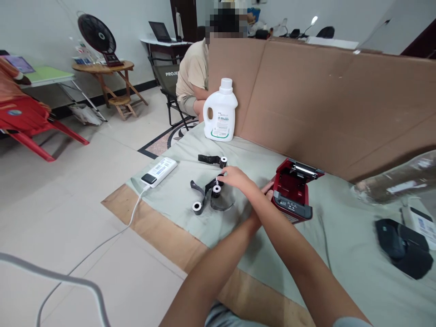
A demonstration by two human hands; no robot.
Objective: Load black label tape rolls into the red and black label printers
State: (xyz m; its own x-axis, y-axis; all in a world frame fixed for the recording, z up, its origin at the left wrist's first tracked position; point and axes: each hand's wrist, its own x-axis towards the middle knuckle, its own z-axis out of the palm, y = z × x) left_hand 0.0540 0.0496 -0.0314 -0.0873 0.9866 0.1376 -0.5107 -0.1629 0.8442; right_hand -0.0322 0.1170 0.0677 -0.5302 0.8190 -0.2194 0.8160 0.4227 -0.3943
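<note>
My arms cross over the cloth. My right hand (235, 177) reaches left, its fingertips pinched on a small black ribbon roll (220, 179) in a cluster. Around it lie more black rolls with white cores, one behind it (223, 162), one just in front (217, 191) and one at the front left (197, 208). Loose black strips (223, 207) trail from them. My left hand (268, 188), partly covered by the right forearm, holds the left side of a small red and black printer (293, 190). The printer's lid is raised, showing a hollow red inside.
A white detergent bottle (221, 113) stands at the back by a cardboard panel (323, 104). Left is a white power bank (159, 172) with a cable. Right are a dark blurred device (403, 247) and a plastic-wrapped roll (398, 179). Another person (194, 68) sits behind the panel.
</note>
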